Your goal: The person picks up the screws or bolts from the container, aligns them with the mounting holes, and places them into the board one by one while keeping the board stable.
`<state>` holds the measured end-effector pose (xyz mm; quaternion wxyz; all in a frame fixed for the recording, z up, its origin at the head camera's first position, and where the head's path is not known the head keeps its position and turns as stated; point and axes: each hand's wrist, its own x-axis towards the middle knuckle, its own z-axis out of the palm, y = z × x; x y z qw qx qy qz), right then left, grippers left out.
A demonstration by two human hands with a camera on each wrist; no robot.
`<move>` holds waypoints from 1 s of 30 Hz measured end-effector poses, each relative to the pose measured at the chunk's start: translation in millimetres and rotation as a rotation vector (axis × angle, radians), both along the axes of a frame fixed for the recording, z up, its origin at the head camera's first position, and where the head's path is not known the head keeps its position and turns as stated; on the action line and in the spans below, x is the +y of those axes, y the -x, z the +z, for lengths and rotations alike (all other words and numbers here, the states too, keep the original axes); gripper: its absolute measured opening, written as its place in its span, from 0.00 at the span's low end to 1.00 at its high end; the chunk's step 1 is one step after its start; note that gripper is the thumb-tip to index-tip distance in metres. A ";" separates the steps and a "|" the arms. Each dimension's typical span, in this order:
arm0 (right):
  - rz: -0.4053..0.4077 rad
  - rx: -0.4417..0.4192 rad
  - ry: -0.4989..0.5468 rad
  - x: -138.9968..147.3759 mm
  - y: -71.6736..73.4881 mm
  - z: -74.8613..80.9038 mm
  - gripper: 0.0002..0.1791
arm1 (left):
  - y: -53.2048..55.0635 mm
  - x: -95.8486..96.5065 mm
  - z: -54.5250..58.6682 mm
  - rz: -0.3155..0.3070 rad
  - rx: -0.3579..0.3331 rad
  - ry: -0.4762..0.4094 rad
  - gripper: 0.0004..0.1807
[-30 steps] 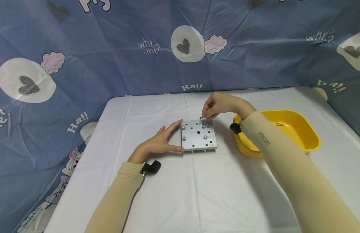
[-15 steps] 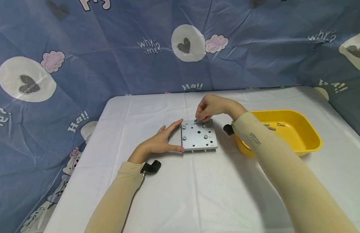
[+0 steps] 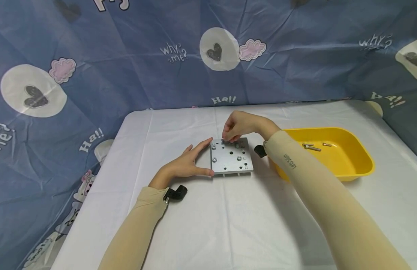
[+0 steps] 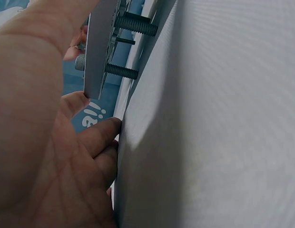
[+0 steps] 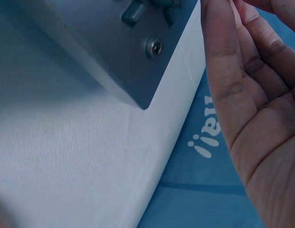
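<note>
A silver metal plate (image 3: 225, 159) with holes and several socket-head screws (image 3: 239, 158) sits on the white table. My left hand (image 3: 185, 167) holds its left side, thumb at the near corner and index finger at the far corner. Threaded screw shanks (image 4: 121, 70) stick out beneath the plate in the left wrist view. My right hand (image 3: 240, 124) pinches a small screw (image 3: 223, 141) over the plate's far edge, mostly hidden by the fingers. In the right wrist view, the fingertips are cut off at the top; a screw head (image 5: 155, 47) shows near the plate's corner.
A yellow bin (image 3: 355, 165) stands right of the plate, partly behind the right forearm. Several loose screws (image 3: 312, 148) lie in it. White cloth (image 3: 195, 232) covers the table, and a blue printed curtain (image 3: 144, 75) hangs behind.
My right hand has moved left and slightly down with the screw, from beyond the plate's far edge onto it. More of the bin's screws show. My left hand stays put.
</note>
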<state>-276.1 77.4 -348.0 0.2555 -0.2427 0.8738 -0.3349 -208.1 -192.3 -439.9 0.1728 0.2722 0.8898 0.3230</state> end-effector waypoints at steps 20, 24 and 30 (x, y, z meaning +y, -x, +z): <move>0.011 -0.010 -0.016 -14.5 1.6 -1.9 0.03 | 2.6 -3.0 -4.1 -0.015 0.014 -0.049 0.68; 0.010 -0.007 -0.012 -17.0 1.1 -1.7 0.03 | 2.6 -3.4 -3.7 -0.009 0.010 -0.044 0.69; 0.006 -0.011 -0.005 -20.1 0.3 -2.0 0.04 | -0.3 -1.7 2.0 0.004 -0.011 -0.003 0.68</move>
